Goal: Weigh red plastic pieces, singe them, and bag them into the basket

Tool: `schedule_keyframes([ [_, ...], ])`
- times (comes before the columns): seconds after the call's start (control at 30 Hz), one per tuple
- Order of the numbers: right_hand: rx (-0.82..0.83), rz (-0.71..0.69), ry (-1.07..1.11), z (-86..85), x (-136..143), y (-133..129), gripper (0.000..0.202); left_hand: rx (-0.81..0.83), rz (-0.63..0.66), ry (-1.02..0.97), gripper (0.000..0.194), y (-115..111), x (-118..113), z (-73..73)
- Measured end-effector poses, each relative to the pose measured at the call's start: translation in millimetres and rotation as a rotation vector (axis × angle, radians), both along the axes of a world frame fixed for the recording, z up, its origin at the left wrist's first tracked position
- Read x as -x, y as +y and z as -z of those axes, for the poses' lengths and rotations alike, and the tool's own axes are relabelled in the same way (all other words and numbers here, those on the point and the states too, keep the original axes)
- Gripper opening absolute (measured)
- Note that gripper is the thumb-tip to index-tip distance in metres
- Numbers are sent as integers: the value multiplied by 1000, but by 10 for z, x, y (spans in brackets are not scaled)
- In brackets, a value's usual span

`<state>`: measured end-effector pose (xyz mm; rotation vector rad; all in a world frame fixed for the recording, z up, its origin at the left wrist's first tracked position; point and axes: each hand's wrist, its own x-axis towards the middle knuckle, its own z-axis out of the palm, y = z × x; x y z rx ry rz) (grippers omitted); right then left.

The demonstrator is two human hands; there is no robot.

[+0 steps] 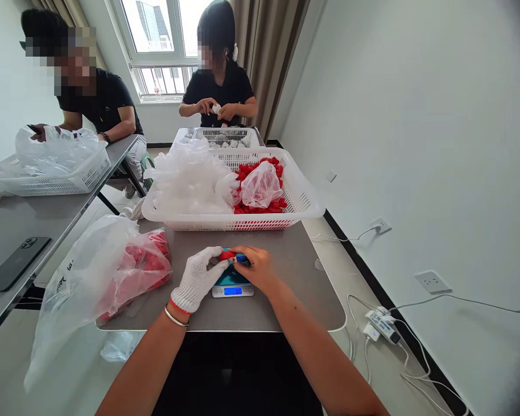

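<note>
My left hand, in a white knit glove with a red cuff, is closed on a small red plastic part. My bare right hand grips a small blue-handled tool against that part; its working end is too small to make out. Both hands are just above a digital scale with a lit blue display. To the left, a clear plastic bag of red parts lies on the table. Beyond my hands stands a white plastic basket with loose red parts and plastic bags.
A co-worker handles a white part behind another basket. A second person leans by the left table, where a basket and a phone lie. A power strip with cables lies on the floor at right.
</note>
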<state>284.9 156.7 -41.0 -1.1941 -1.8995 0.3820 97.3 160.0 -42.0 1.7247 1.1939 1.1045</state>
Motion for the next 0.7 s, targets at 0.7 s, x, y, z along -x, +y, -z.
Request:
schedule_keyframes([
  [0.7,99,315,-297,-45,-86,19,53,181,-69,-164,36,-27,2,-100],
])
